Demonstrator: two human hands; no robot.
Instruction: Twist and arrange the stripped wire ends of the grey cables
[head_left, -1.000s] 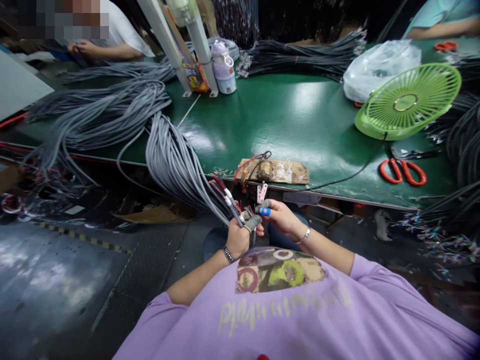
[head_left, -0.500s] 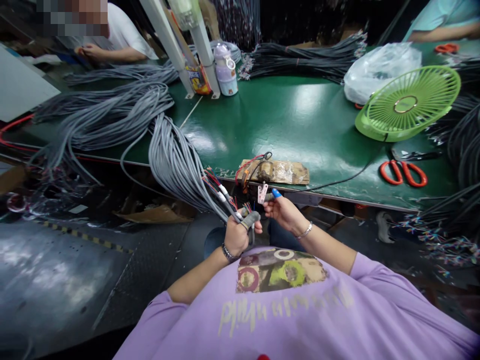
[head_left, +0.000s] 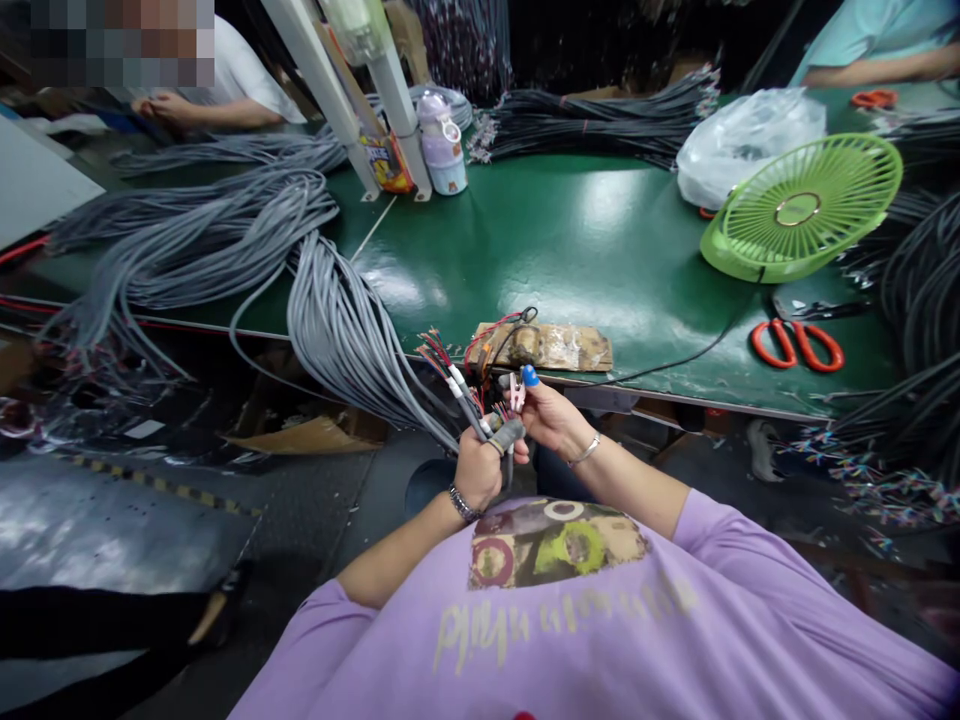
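Low in front of my chest, my left hand (head_left: 480,468) is wrapped round grey cables (head_left: 471,412) whose stripped ends fan out in thin coloured wires. A grey cover sits on its thumb. My right hand (head_left: 553,418), with a blue cap on one finger, is close beside it. Its fingers are closed about a small pink clip-like piece (head_left: 517,392) at the bench edge; the exact grip is partly hidden. Behind the clip, a taped wooden board (head_left: 574,347) with red and black leads lies on the bench.
A thick bundle of grey cable (head_left: 337,310) hangs over the green bench (head_left: 600,240) on the left. Orange-handled scissors (head_left: 796,345), a green fan (head_left: 802,210) and a plastic bag (head_left: 750,145) are on the right. A bottle (head_left: 442,145) stands farther back. Two people sit across.
My right hand first moved away from the left hand and the wires, then came to the pink clip. My left hand has kept hold of the cables. A leg has appeared at lower left.
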